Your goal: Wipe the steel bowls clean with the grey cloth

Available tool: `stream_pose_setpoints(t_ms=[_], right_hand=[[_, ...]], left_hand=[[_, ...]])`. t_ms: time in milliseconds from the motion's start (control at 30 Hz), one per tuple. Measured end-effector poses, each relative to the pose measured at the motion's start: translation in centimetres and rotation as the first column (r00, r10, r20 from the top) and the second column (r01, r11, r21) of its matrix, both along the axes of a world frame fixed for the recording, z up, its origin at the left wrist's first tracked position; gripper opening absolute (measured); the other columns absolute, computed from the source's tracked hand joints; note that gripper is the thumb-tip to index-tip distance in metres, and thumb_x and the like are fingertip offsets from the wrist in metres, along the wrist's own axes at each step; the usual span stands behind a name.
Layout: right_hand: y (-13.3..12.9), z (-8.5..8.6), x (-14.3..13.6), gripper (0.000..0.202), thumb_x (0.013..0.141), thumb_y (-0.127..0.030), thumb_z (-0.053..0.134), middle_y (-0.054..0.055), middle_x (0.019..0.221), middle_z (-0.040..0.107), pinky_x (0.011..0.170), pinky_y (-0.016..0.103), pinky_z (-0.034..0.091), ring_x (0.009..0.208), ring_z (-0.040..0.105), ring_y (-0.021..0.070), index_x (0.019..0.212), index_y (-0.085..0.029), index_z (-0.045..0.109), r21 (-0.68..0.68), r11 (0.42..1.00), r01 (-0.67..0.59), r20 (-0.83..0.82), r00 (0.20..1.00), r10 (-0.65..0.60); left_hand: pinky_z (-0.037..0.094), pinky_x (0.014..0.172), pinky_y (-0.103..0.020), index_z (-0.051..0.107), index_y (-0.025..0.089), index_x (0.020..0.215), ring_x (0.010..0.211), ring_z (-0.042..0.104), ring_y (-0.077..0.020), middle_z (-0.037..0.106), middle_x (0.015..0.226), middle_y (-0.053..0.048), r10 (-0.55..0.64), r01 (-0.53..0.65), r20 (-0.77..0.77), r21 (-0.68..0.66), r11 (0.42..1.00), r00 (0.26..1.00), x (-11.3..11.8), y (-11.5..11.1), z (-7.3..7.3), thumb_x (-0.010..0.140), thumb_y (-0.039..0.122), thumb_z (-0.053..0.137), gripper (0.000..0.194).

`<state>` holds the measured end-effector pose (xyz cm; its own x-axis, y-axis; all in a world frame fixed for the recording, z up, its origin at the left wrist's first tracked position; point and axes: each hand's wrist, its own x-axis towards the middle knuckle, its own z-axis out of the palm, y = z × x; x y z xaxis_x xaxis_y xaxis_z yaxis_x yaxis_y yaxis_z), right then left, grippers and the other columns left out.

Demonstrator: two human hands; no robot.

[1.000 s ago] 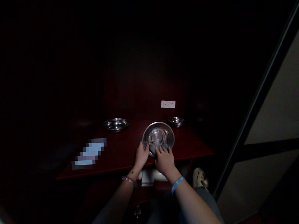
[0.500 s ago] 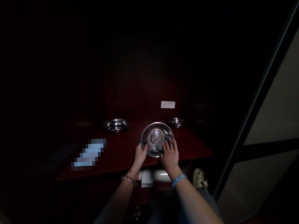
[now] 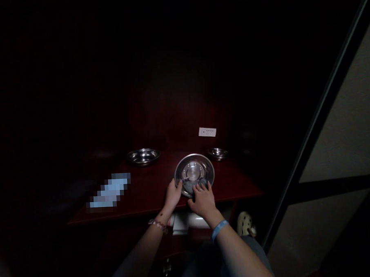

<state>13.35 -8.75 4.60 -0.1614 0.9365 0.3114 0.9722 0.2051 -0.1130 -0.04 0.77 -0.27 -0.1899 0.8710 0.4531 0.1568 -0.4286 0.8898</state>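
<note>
A round stainless steel basin (image 3: 193, 170) is tilted toward me above the front of the dark red desk (image 3: 138, 193). My left hand (image 3: 173, 194) grips its lower left rim, thumb on the inside. Inside the basin, a grey cloth (image 3: 191, 187) lies against the near wall under the fingers of my right hand (image 3: 203, 198). That hand is closed on the cloth and presses it to the metal. The basin's underside is hidden.
Two more steel bowls stand farther back: a wide one (image 3: 143, 156) at left, a smaller one (image 3: 218, 153) at right. A blurred pale blue item (image 3: 110, 191) lies at left. A white socket panel (image 3: 207, 132) is on the back wall. White objects (image 3: 180, 223) sit below the desktop.
My right hand has slid the cloth from the basin's lower right side leftward along the near wall. My left hand keeps its hold on the rim.
</note>
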Motion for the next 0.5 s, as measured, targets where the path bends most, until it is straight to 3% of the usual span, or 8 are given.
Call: stream_pose_setpoints(t_ms=[200, 400, 500], right_hand=[[0.2, 0.2, 0.0, 0.046, 0.087, -0.037, 0.054, 0.008, 0.129, 0.067, 0.111, 0.037, 0.036, 0.122, 0.06, 0.024, 0.129, -0.021, 0.063, -0.023, 0.998, -0.055, -0.081, 0.995, 0.053], [1.0, 0.0, 0.1, 0.037, 0.095, -0.037, 0.048, 0.003, 0.123, 0.071, 0.115, 0.036, 0.032, 0.118, 0.063, 0.02, 0.128, -0.03, 0.065, -0.049, 0.998, -0.043, -0.158, 0.987, 0.035], [1.6, -0.2, 0.5, 0.037, 0.096, -0.038, 0.047, 0.003, 0.124, 0.071, 0.106, 0.033, 0.042, 0.118, 0.064, 0.0206, 0.127, -0.03, 0.065, -0.079, 0.996, -0.035, -0.226, 0.974, 0.017]], left_hand=[[0.053, 0.086, -0.039, 0.064, 0.017, 0.091, 0.087, 0.069, -0.0248, 0.074, 0.09, -0.01, -0.02, 0.02, 0.021, 0.014, 1.0, 1.0, 0.0, 0.0, 0.1, 0.08, 0.042, 0.058, 0.028], [0.052, 0.088, -0.04, 0.063, 0.016, 0.096, 0.093, 0.069, -0.0266, 0.073, 0.097, -0.012, -0.023, 0.023, -0.004, 0.031, 0.999, 1.0, -0.1, 0.0, 0.1, 0.082, 0.048, 0.054, 0.036], [0.051, 0.091, -0.041, 0.061, 0.016, 0.102, 0.098, 0.068, -0.027, 0.072, 0.103, -0.014, -0.008, 0.008, -0.007, 0.051, 0.999, 1.0, -0.1, 0.1, -0.2, 0.084, 0.049, 0.052, 0.039]])
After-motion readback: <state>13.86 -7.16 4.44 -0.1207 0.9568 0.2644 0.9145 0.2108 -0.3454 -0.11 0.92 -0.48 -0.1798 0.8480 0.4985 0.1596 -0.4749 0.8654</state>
